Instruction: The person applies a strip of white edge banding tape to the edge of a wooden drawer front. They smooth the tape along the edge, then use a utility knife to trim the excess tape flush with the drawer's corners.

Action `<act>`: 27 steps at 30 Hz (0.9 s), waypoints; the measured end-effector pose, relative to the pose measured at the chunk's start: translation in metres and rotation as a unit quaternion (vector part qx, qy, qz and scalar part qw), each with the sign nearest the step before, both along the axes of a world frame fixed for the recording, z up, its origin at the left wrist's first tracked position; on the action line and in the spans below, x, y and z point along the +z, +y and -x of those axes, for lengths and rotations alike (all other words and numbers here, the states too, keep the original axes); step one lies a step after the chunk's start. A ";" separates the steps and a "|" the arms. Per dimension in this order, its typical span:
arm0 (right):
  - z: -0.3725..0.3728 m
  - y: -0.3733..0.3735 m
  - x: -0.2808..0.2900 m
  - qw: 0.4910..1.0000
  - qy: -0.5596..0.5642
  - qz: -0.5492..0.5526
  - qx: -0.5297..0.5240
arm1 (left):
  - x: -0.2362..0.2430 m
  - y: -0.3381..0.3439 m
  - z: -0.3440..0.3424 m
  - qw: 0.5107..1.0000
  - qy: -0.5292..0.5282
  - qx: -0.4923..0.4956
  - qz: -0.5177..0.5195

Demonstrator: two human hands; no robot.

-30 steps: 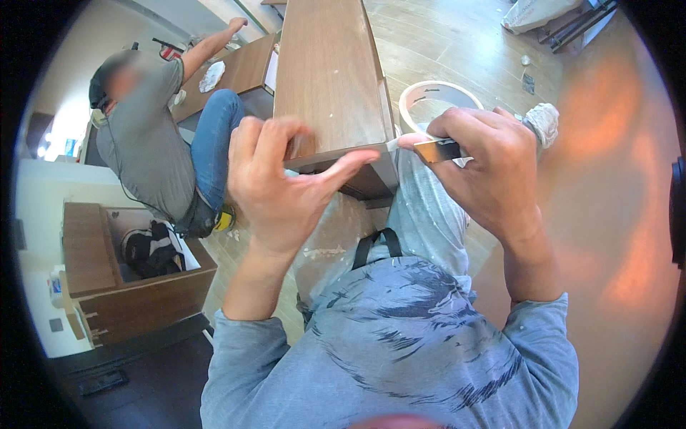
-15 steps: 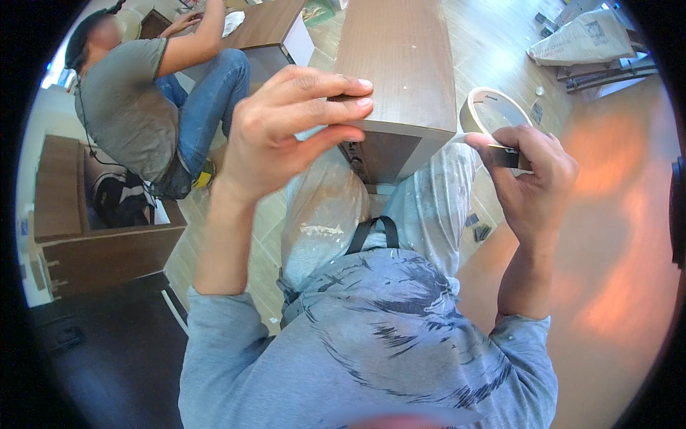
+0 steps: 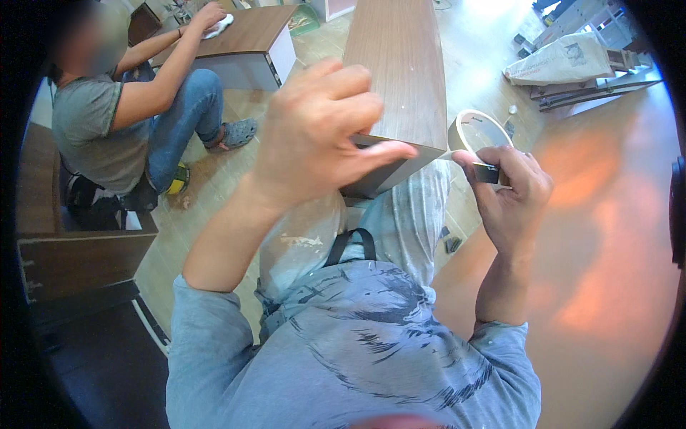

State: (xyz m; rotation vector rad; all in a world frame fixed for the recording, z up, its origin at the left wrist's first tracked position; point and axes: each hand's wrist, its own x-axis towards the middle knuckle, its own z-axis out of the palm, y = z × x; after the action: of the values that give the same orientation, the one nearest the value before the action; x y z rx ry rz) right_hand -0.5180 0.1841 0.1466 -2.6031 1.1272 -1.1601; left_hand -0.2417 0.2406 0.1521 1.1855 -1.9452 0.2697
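Observation:
A long wood-grain box or panel (image 3: 396, 71) stands between my knees. My left hand (image 3: 321, 132) is at its near edge, slightly blurred. Its fingers are curled in and its thumb is stretched along the edge toward the near corner; nothing shows in its grip. Close to the box's right corner, my right hand (image 3: 511, 186) pinches a small, flat, dark shiny piece (image 3: 486, 172). A thin pale strip (image 3: 444, 155) runs between that corner and my right thumb. Just beyond this hand is a cream ring (image 3: 463, 127), seemingly a tape roll; I cannot tell whether I hold it.
A person (image 3: 93, 136) sits at the left, one hand on a white cloth (image 3: 219, 26) atop a wood-topped cabinet (image 3: 254, 32). Brown cabinet parts (image 3: 82, 250) lie at left. A pale sack (image 3: 564, 61) lies far right, and a large brown surface (image 3: 607, 236) borders my right side.
My left fingers have curled back off the box's top, and the thumb has slid right along its edge. My right hand still pinches the dark piece. The whole view has shifted, bringing the other person's shoe into sight.

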 end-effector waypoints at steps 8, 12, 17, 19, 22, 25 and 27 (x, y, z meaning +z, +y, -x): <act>0.002 0.004 0.002 1.000 0.000 -0.009 0.000 | -0.004 0.000 0.046 0.990 0.006 0.140 -0.004; 0.004 0.007 0.004 0.999 -0.006 -0.032 0.030 | -0.002 0.008 0.044 0.993 -0.003 0.104 0.055; 0.007 0.006 0.005 0.997 -0.032 -0.062 0.038 | 0.017 0.008 0.042 0.998 0.033 -0.030 -0.045; 0.008 0.007 0.004 0.996 -0.039 -0.066 0.039 | 0.025 -0.014 0.042 0.988 -0.011 -0.126 -0.085; 0.008 0.008 0.000 0.994 -0.072 -0.079 0.032 | 0.043 -0.074 0.041 0.940 -0.143 -0.264 -0.160; 0.007 0.009 -0.008 0.984 -0.124 -0.126 0.032 | 0.062 -0.111 0.051 0.821 -0.237 -0.304 -0.422; 0.006 0.006 -0.014 0.976 -0.159 -0.144 0.046 | 0.073 -0.124 0.056 0.751 -0.277 -0.290 -0.525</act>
State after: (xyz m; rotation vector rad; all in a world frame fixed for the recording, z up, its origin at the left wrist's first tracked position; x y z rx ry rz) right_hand -0.5239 0.1901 0.1323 -2.1371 1.0100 -1.2333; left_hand -0.2974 0.1168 0.2250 1.0781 -3.0263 -1.0714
